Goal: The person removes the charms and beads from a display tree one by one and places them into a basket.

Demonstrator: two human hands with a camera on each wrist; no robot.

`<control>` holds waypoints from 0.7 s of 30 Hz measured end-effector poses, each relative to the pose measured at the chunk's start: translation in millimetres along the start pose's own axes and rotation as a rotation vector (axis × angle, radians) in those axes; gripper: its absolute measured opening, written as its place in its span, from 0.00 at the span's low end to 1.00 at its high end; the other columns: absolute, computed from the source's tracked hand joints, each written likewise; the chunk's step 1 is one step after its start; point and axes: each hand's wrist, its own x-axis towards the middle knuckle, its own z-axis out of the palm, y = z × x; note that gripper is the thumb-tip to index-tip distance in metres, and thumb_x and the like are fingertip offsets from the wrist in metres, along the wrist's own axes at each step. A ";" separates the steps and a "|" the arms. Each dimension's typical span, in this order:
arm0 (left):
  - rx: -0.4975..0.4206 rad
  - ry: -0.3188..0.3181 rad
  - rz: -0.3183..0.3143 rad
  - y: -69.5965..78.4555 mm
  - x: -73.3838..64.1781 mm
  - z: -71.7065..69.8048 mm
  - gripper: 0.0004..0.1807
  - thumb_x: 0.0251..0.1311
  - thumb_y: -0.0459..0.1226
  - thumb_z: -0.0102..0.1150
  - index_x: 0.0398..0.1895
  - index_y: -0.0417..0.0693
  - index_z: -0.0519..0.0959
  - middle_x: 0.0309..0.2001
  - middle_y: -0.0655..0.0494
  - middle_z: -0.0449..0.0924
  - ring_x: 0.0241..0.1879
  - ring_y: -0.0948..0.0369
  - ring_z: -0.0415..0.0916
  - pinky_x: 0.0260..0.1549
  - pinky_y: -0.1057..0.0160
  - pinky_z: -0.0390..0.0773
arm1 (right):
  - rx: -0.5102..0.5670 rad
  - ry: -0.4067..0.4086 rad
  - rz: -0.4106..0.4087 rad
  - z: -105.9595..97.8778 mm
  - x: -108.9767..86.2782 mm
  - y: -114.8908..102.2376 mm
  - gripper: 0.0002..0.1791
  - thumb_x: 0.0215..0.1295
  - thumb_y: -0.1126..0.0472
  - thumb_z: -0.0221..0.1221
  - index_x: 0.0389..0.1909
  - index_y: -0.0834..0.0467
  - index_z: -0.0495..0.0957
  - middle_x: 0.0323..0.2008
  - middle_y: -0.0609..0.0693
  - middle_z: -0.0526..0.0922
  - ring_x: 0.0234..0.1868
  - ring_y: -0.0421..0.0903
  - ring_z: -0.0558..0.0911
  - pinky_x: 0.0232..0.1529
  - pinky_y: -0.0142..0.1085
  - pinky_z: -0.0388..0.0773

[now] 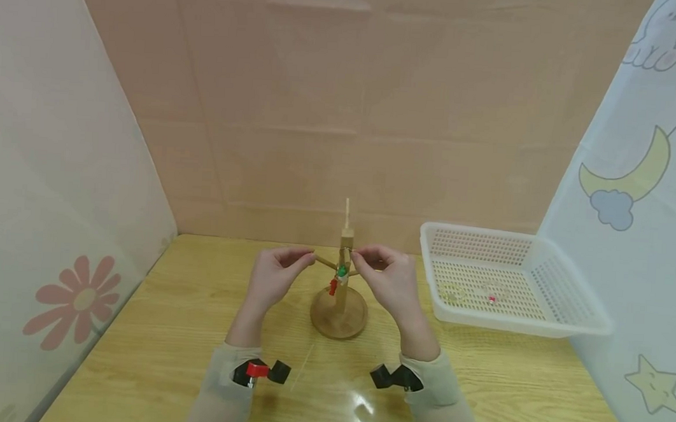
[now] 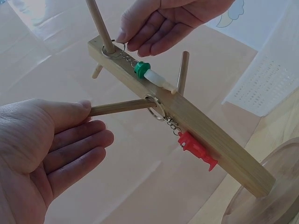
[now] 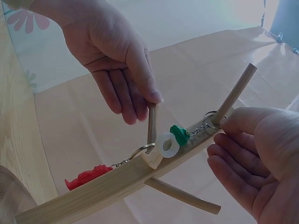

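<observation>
A wooden peg stand (image 2: 229,151) rises from a round base (image 1: 338,326) between both hands. My left hand (image 1: 274,276) pinches the tip of a slanted side peg (image 2: 124,107). On that peg, close to the post, hangs a red figure keychain (image 2: 197,151) by its metal ring. With thumb and index finger, my right hand (image 1: 390,282) pinches the ring of a green and white keychain (image 3: 179,135). This ring encircles a higher peg (image 3: 236,93) near its root, and the charm lies along the post.
To the right stands a white perforated basket (image 1: 521,326). A yellowish item (image 1: 453,295) and a clear item with a red part (image 1: 491,300) lie inside it. Another peg (image 3: 184,196) juts from the post. A pink backdrop (image 1: 297,107) hangs behind the wooden table (image 1: 165,329).
</observation>
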 end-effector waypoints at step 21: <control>0.018 0.012 0.009 1.0 0.8 0.0 0.10 0.70 0.39 0.73 0.47 0.42 0.92 0.39 0.53 0.92 0.43 0.49 0.90 0.42 0.68 0.87 | 0.027 0.007 -0.070 -5.8 -2.8 -8.3 0.03 0.68 0.65 0.73 0.37 0.61 0.90 0.33 0.48 0.91 0.32 0.44 0.90 0.40 0.32 0.90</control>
